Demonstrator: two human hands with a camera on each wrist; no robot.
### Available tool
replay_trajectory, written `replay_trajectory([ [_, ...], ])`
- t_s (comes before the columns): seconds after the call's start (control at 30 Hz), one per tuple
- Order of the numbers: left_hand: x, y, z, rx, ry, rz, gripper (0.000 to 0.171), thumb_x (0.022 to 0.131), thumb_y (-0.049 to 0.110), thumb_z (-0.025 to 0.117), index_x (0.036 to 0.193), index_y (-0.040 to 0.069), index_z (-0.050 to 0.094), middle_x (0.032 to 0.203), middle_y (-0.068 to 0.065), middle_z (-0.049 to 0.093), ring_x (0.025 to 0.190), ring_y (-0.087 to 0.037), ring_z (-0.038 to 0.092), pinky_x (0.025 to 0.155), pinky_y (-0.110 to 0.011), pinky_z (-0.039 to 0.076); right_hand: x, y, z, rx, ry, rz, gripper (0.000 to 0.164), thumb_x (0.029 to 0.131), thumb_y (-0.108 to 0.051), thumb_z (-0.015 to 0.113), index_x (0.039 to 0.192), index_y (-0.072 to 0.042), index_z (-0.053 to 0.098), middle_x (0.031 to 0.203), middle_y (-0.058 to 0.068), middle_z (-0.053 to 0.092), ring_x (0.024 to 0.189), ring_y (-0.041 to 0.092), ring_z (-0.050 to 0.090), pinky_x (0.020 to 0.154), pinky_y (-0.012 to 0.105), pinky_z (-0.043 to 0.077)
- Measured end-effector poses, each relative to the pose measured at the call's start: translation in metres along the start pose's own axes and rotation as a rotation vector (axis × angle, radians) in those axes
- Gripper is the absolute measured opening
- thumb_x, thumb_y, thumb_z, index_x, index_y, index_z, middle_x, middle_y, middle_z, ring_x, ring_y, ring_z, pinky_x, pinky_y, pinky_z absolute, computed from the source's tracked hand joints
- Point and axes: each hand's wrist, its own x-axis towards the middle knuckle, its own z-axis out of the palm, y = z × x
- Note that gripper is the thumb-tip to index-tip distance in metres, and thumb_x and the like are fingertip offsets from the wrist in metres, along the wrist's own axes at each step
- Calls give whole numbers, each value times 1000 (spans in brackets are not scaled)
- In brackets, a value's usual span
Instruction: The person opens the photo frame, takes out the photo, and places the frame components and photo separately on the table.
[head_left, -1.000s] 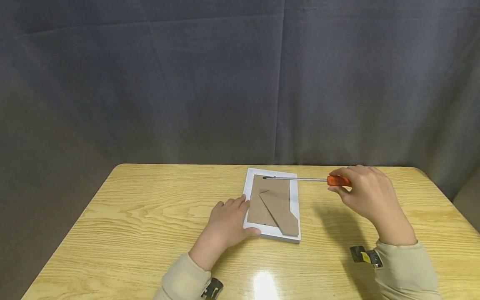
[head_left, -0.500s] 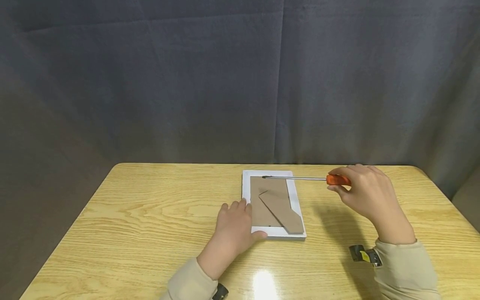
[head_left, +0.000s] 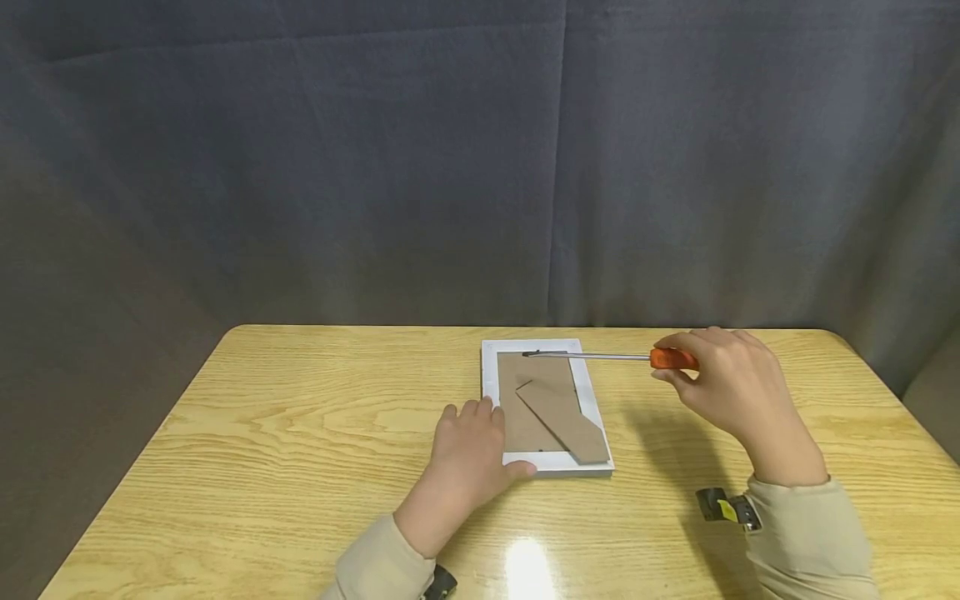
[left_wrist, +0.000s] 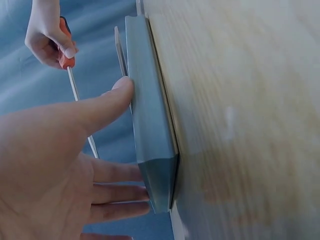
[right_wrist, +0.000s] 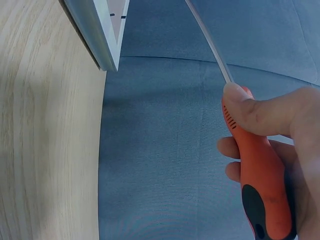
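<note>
A white picture frame (head_left: 491, 367) lies face down on the table, its brown backboard (head_left: 517, 425) and slanted easel leg (head_left: 581, 433) facing up. My left hand (head_left: 468, 454) is at its near left corner. The fingers, fairly straight, touch the frame's left side, while the thumb (left_wrist: 117, 95) rests against the near edge. In my right hand (head_left: 738, 379) I grip a screwdriver (head_left: 672, 359) by its orange handle (right_wrist: 265, 165), which has black patches. Its metal shaft (head_left: 600, 357) points left, held above the far end of the frame. The tip seems apart from the backboard.
Small dark tabs (head_left: 541, 450) show along the backboard's edges. The wood-grain table (head_left: 300, 467) ends just beyond the frame, and a dark grey curtain (head_left: 420, 183) hangs behind it. Straps with black devices (head_left: 727, 508) sit at both wrists.
My left hand has shifted right and turned the frame slightly counterclockwise, its far end going left and its near end right. The right hand and screwdriver have stayed almost still.
</note>
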Motion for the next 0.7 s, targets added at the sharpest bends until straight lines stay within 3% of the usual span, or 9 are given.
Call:
replay_trajectory([
  [0.43, 0, -12, -6, -128, -12, -4, 88, 76, 67, 56, 135, 2, 49, 142, -15, 50, 130, -29, 42, 106, -52, 39, -1, 1, 1, -8, 2, -17, 28, 62, -24, 80, 87, -13, 72, 76, 7, 75, 66, 23, 62, 60, 41, 47],
  [0.7, 2, -20, -1, -225, -30, -11, 91, 72, 66, 61, 137, 4, 47, 147, -15, 44, 133, -31, 39, 107, -54, 37, 0, 1, 1, -2, -8, 1, 28, 62, -24, 80, 87, -13, 73, 77, 6, 75, 66, 23, 61, 60, 41, 47],
])
